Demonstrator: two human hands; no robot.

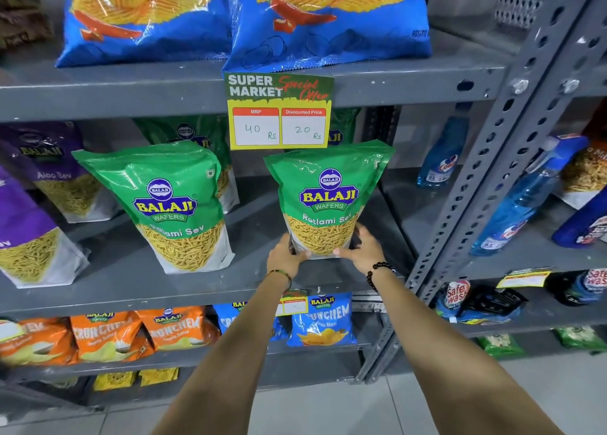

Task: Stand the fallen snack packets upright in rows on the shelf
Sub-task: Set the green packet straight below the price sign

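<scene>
Forearms reach in from below; left hand (285, 254) and right hand (363, 249) both pinch the bottom corners of a green packet (328, 201), fingers curled round its base, thumbs in front. Packet stands upright on the shelf (131, 283), top leaning slightly right. Risk: base looks narrow and top-heavy, so letting go early likely tips it backward. Second packet (170, 204) left of the hands leans, could topple if bumped.

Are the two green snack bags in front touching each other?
Apart. The head view shows bare grey shelf between the left green bag and the right green bag that both hands hold.
</scene>
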